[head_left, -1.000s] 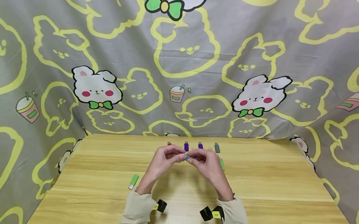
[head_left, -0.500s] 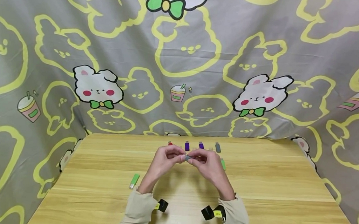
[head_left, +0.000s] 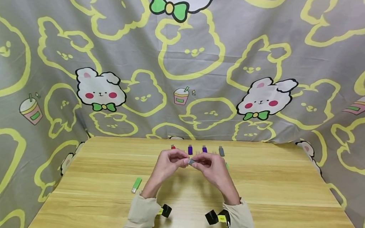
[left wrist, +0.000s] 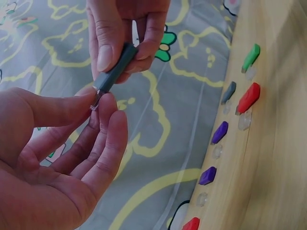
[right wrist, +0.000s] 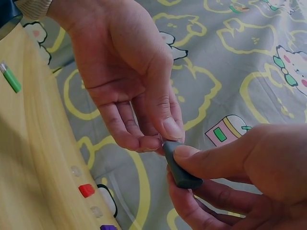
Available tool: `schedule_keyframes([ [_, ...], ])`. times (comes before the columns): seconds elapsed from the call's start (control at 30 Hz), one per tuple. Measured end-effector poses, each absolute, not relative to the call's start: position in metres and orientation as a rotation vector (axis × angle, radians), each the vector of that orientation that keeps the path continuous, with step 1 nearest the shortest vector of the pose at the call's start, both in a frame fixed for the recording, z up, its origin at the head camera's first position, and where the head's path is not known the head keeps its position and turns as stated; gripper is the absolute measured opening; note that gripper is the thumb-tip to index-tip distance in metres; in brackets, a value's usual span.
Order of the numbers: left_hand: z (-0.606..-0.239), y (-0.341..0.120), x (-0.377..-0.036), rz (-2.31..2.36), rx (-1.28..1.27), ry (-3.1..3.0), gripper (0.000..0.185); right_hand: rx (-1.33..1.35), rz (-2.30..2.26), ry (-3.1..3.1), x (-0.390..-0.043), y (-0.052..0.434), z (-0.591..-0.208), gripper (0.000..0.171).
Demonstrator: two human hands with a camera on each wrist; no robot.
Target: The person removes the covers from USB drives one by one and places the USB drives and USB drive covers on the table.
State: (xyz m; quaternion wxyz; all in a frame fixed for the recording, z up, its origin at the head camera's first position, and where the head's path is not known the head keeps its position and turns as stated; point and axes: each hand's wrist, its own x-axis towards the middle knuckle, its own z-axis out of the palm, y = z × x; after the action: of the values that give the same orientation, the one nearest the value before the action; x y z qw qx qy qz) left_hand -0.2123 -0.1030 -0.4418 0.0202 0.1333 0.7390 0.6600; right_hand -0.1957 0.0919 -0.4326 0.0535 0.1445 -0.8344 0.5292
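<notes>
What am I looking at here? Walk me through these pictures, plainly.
No machine here: a person works with two bare hands. One picture comes from a camera on the head, looking down at a wooden table with cartoon-rabbit cloth hung behind it. The other two come from cameras strapped to each wrist, so each shows the hands up close.

The left hand and right hand meet above the table. The right hand grips a small grey stick; the left hand's fingertips pinch its end.

On the table lies a row of similar small sticks: red, purple and grey. A green one lies apart, near the left sleeve.
</notes>
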Motion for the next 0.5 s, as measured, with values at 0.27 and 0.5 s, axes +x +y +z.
schedule_keyframes([
  [0.27, -0.4408, -0.1021, -0.2104, 2.048, 0.398, 2.311, 0.009, 0.428, 1.613, -2.552, -0.1948, 0.0926, -0.4304, 0.010],
  [0.5, -0.4408, -0.1023, -0.2110, 2.074, 0.374, 2.303, 0.009, 0.433, 1.612, -2.539, -0.1946, 0.0913, -0.4285, 0.010],
])
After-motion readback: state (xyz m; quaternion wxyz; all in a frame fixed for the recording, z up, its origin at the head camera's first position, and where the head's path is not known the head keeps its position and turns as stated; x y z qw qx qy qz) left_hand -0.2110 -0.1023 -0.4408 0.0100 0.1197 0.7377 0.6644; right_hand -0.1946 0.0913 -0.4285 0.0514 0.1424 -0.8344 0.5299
